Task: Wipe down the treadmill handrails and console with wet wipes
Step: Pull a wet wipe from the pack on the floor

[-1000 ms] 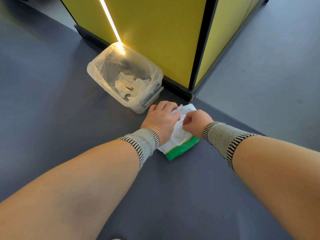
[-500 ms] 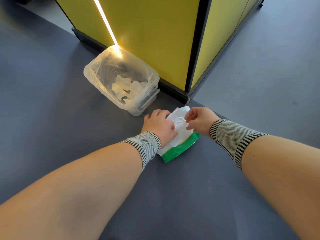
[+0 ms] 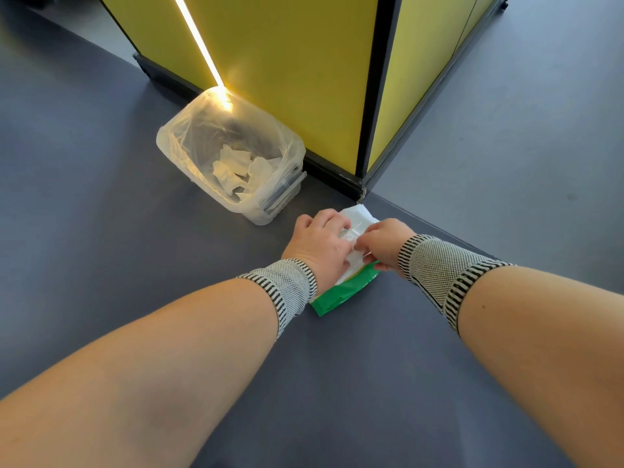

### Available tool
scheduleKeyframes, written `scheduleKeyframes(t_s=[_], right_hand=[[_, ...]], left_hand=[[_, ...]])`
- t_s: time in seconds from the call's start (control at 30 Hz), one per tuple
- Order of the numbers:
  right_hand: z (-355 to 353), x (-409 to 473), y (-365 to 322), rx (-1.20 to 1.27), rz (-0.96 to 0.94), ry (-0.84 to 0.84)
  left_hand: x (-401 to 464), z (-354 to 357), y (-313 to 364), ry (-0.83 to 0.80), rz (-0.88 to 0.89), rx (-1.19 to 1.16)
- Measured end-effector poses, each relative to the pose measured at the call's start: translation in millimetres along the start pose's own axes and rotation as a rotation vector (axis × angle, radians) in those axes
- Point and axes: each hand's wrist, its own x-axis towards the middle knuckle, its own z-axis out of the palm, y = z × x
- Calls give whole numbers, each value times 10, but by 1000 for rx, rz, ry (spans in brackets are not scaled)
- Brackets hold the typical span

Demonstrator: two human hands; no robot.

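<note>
Left hand (image 3: 319, 246) presses flat on glossy white-and-green plastic wipes pack (image 3: 341, 292) on the matte grey floor (image 3: 101, 214); right hand (image 3: 383, 243) grip pinches its white top film.

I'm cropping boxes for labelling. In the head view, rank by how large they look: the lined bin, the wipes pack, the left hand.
1. Lined bin, clearly largest.
2. Left hand and wipes pack: look alike; the hands cover much of the pack, so no ranking.

Matt grey floor (image 3: 101, 197), smooth. Glossy plastic wipes pack (image 3: 341, 292), green and white. Thin, crinkled clear liner over bin (image 3: 189, 130). Crumpled wipes (image 3: 236, 167) inside. Glossy yellow panel (image 3: 287, 62). Knitted cloth wristbands (image 3: 435, 268).
</note>
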Motion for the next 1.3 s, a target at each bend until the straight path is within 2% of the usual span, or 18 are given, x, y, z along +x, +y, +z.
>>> scheduleKeyframes(t_s=[0.2, 0.4, 0.5, 0.6, 0.67, 0.8, 0.87, 0.97, 1.03, 1.2, 1.3], right_hand=[[-81, -81, -42, 377, -52, 98], [-293, -212, -346, 1035, -95, 129], [-467, -252, -371, 1291, -57, 127], [-647, -238, -336, 1439, 33, 136], [-759, -178, -278, 1441, 65, 168], [-862, -164, -166, 1406, 77, 254], [-887, -182, -145, 1433, 86, 295], [-887, -206, -131, 1410, 109, 339], [-860, -231, -139, 1372, 118, 329], [-822, -329, -198, 1313, 99, 212], [-790, -386, -224, 1259, 77, 154]], left_hand=[[7, 92, -35, -161, -94, -3], [-15, 151, -63, -220, -114, -11], [-5, 142, -51, -242, -101, 7], [-22, 117, -44, -261, -103, 21], [-69, 86, -25, -216, -93, -8], [-128, -8, -2, -9, 41, -67], [-151, -33, 48, -69, 115, -109], [-195, 74, 173, -215, 256, 81], [-212, 136, 201, -324, 240, 162], [-135, 76, 260, -454, 119, 83], [-35, -160, 332, -308, -24, -203]])
